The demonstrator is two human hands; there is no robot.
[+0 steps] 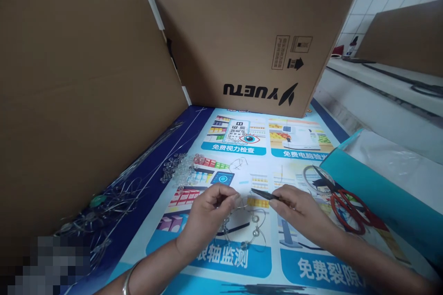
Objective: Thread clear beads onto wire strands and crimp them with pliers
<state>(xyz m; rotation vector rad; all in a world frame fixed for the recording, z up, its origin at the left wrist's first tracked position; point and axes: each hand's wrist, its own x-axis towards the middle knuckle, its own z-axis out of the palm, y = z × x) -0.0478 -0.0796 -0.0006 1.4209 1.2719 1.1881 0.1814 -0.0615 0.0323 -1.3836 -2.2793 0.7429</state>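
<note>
My left hand [216, 207] is closed in a pinch on a thin wire strung with clear beads. The beaded wire [255, 231] hangs below the fingers in a loose loop, with round beads along its right side. In my right hand [302, 207] is a dark pointed tool that looks like needle-nose pliers [263, 194]; their handles are hidden in the palm. The pliers' tip points left and sits a little apart from my left fingertips. A pile of clear beads [182, 168] lies beyond my left hand, and a small piece of bent wire [238, 163] rests near it.
Red-handled scissors [349, 212] and a wire coil [313, 179] lie right, beside a teal box [377, 179] with plastic lining. Wire lengths [121, 193] tangle along the left cardboard panel [79, 55]. Another cardboard panel [242, 37] stands behind. Dark strips [266, 288] lie at the front.
</note>
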